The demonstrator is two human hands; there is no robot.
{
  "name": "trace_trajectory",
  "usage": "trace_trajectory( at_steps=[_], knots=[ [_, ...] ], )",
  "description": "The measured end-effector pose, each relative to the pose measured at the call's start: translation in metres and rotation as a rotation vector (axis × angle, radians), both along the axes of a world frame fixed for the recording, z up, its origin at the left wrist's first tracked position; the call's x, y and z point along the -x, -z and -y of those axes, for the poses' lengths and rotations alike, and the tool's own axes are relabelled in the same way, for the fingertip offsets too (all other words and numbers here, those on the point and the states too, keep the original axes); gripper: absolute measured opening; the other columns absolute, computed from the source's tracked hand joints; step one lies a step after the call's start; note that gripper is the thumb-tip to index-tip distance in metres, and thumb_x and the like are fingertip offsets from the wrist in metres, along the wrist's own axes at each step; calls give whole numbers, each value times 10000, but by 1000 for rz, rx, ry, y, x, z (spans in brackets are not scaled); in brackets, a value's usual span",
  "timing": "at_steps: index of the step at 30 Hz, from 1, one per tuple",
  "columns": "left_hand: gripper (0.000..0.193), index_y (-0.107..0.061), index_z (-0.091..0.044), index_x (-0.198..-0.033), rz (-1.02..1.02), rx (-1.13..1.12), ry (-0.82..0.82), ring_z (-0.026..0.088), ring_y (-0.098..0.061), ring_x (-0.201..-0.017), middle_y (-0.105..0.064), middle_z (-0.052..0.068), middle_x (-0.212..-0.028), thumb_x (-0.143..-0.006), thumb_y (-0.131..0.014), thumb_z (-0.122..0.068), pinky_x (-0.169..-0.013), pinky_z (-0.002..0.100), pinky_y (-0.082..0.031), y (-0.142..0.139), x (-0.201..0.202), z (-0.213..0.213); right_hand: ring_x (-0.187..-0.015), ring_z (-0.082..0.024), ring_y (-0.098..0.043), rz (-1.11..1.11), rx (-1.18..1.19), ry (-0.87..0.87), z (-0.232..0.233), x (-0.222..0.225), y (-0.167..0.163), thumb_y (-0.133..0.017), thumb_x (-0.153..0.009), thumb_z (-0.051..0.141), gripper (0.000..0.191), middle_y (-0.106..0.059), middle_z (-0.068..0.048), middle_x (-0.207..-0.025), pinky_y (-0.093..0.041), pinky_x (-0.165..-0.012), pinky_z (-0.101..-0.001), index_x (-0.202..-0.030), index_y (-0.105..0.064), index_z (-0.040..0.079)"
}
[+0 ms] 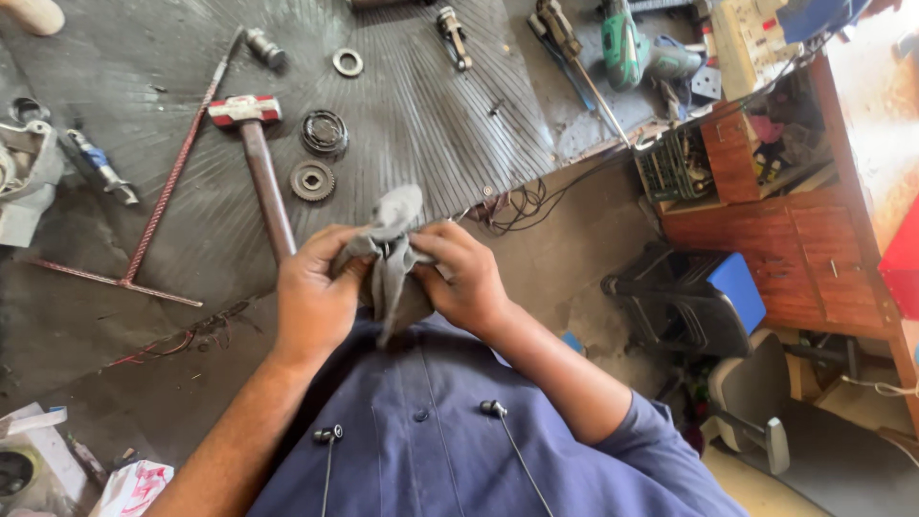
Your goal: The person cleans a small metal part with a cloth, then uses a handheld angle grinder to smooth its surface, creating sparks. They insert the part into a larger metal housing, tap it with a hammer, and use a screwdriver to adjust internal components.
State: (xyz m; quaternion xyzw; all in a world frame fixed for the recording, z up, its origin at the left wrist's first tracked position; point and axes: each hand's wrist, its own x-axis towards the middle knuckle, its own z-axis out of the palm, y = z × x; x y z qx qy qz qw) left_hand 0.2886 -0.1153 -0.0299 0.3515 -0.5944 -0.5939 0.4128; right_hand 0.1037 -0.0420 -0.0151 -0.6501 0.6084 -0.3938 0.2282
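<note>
Grey rag [391, 251] bunched between my left hand [311, 295] and right hand [466, 278], both grasping it, wiping unfinished; hammer [257, 158] lies beyond.

rag [388, 258] hides whatever's inside, left hand [311, 297] & right hand [464, 278] fingertips buried in cloth, drill [627, 48] cut off at top

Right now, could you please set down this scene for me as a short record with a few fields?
setting: workshop floor with a dark ribbed mat
left hand: grips one side of a grey rag
right hand: grips the rag's other side, close to the chest
on mat: hammer with red-and-white head, two round toothed parts, a metal ring, a red T-handled rod
far edge: green power drill
right side: wooden desk, black stool with a blue top
</note>
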Motion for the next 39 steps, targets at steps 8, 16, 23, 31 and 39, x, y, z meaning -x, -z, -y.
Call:
trace_trajectory(
  at_steps=[8,16,23,31,39],
  knots=[
    [114,-602,-33,-1013,161,701,-61,346,-662,-929,-630,118,-936,-931,-632,40,-911,442,-513,-12,-1,4,-1012,-398,-616,-215,94,-125,-6,11,25,-649,-812,-10,388,-634,-174,-1078,-533,-898,-447,-1191,-580,28],
    [63,-604,-48,-1066,97,189,-106,218,-594,-968,-631,70,-988,-1101,-574,-91,-869,374,-503,22,12,8,-862,-323,-650,-108,-86,-120,2,1,23,-618,-945,204,142,-625,-132,-932,-513,-779,-410,-1037,-669,109],
    [201,-620,-50,-1188,-522,-587,-233,139,-634,-915,-677,17,-1004,-1085,-528,-195,-820,284,-538,27,32,15,-873,-249,-688,89,-191,214,8,8,31,-679,-965,168,177,-692,-84,-980,-559,-836,-323,-1099,-625,65],
    [419,-599,-85,-1240,860,400,221,363,-647,-1072,-645,135,-1165,-864,-765,-166,-924,456,-516,-51,2,30,-892,-258,-687,193,-119,71,-10,27,13,-687,-967,177,149,-679,-90,-976,-551,-809,-350,-1061,-652,67],
    [594,-561,-34,-1280,227,486,326,296,-633,-1168,-586,144,-1305,-742,-809,-84,-949,373,-550,-105,7,34,-822,-339,-632,-163,70,-213,2,55,-33,-762,-847,234,299,-622,-113,-896,-516,-705,-437,-1029,-628,38]
  ],
)
